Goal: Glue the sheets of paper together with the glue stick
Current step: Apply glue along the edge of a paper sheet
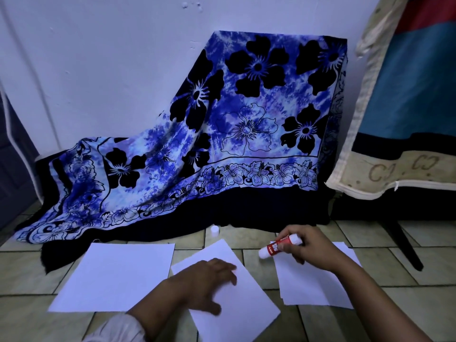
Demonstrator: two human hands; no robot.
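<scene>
The glue stick (280, 245), white with a red label, is held in the right hand (311, 248), fingers wrapped round its far end; it lies nearly level above the floor, its free end pointing left toward the gap between the middle and right papers. Whether that end is capped or bare cannot be told. A small white cap (215, 230) stands alone on the tiles farther off, by the hem of the cloth.

Three lots of white paper lie on the floor. The middle sheet (229, 304) is turned at an angle, and the left hand (204, 285) rests flat on it, fingers spread and somewhat blurred, gripping nothing. Its near edge runs out of view at the bottom. The left sheet (116, 275) lies squarely beside it, their corners touching or overlapping; which is on top is hard to say. On the right, a small stack of sheets (311, 290) sits partly under the right wrist and forearm, with a second edge showing at its borders.

A pale sleeve (118, 327) shows at the left wrist, cut off by the frame.

The floor (385, 257) is of greenish-beige tiles. Beyond the papers a blue floral cloth (222, 134) drapes over something bulky that stays hidden, against a plain pale wall (98, 58). At far right hangs a padded cover (407, 95), blue, red and cream, only partly seen.
</scene>
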